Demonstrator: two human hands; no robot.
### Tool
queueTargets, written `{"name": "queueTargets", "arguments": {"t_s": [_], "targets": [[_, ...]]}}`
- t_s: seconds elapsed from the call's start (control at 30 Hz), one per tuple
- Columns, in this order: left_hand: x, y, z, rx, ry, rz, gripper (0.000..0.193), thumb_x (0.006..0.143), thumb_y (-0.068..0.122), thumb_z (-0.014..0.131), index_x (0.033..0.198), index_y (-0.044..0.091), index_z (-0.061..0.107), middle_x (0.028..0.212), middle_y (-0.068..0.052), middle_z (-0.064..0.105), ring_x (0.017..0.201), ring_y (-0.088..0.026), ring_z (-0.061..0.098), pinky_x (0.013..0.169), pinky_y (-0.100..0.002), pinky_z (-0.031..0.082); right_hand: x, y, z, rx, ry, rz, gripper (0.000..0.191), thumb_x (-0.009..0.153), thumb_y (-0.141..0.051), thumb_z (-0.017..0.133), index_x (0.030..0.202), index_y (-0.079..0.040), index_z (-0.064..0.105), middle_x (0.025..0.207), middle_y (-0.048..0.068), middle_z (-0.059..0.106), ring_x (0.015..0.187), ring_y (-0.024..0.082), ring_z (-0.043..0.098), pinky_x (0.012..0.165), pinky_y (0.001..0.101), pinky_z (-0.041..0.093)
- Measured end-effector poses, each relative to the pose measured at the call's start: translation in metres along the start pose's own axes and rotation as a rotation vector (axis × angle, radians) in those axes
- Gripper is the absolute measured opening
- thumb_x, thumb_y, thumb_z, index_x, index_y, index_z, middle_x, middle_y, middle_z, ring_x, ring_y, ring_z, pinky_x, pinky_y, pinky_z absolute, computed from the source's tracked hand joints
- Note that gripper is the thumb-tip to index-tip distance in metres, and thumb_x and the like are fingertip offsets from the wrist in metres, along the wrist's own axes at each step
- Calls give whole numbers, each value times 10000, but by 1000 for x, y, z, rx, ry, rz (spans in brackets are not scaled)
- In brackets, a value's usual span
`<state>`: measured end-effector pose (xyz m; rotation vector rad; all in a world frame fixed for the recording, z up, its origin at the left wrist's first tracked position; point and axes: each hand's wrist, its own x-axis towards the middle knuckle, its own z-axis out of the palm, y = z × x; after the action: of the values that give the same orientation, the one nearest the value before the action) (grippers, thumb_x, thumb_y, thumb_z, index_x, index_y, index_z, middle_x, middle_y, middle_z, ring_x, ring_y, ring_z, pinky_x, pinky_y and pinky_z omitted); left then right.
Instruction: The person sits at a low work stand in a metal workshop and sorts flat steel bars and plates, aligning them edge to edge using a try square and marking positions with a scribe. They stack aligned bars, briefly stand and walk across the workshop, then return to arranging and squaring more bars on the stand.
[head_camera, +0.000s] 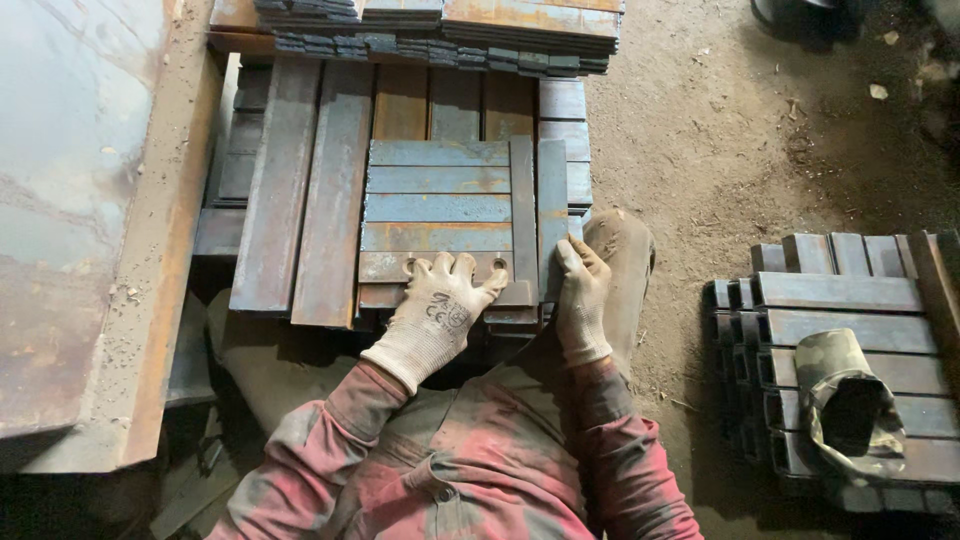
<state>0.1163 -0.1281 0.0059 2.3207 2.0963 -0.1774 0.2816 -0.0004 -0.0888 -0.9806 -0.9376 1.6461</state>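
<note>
Both my hands wear dirty white knit gloves below red sleeves. My left hand (437, 312) lies flat, fingers spread, on the near edge of a stack of short flat steel bars (437, 208) laid side by side. My right hand (581, 297) grips the near end of an upright narrow steel bar (552, 205) at the stack's right side. The short bars rest on longer rusty steel strips (305, 190) that run away from me.
More flat bars (440, 30) are piled at the far end. A large rusty steel plate (70, 200) lies on the left. On the right dirt floor sits a stack of square steel tubes (840, 300) with a crumpled bag (850, 405) on top. My boot (622, 250) is beside the stack.
</note>
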Motion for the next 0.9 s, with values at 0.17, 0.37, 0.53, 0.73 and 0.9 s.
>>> {"name": "queueTargets", "arguments": {"t_s": [0.17,0.37,0.53,0.73,0.9], "targets": [[0,0,-1,-15,27,5,834,707,158,781,1470,257,461,1099,-120,579,1011,-320,581,853,-565,480,2,0,0,-28,-13,-1,387,991,-148,647,1299,86,659,1088,38,723,918,77,649,840,211,524],[3,0,2,-30,16,-8,792,712,155,775,1436,268,475,1120,-128,576,1021,-333,579,834,-589,480,4,-1,0,-47,-2,-1,389,995,-142,650,1310,86,657,1087,40,717,910,78,647,837,215,524],[2,-1,6,-45,31,0,789,737,131,763,1462,257,477,1137,-139,577,1028,-334,582,853,-570,486,3,-1,0,-23,-13,13,385,997,-146,640,1298,93,672,1073,41,719,884,80,640,800,220,521],[1,-1,4,-23,32,4,803,717,149,769,1452,264,467,1134,-137,571,1034,-330,583,873,-612,481,2,-1,0,-69,0,-11,383,1025,-158,657,1315,87,704,1043,23,681,853,71,583,753,208,472],[2,0,1,-33,-5,1,803,739,153,771,1469,257,454,1137,-145,565,1037,-332,585,851,-587,492,1,-4,0,-98,-9,0,378,996,-166,639,1291,68,676,1050,16,711,884,58,633,804,197,521]]}}
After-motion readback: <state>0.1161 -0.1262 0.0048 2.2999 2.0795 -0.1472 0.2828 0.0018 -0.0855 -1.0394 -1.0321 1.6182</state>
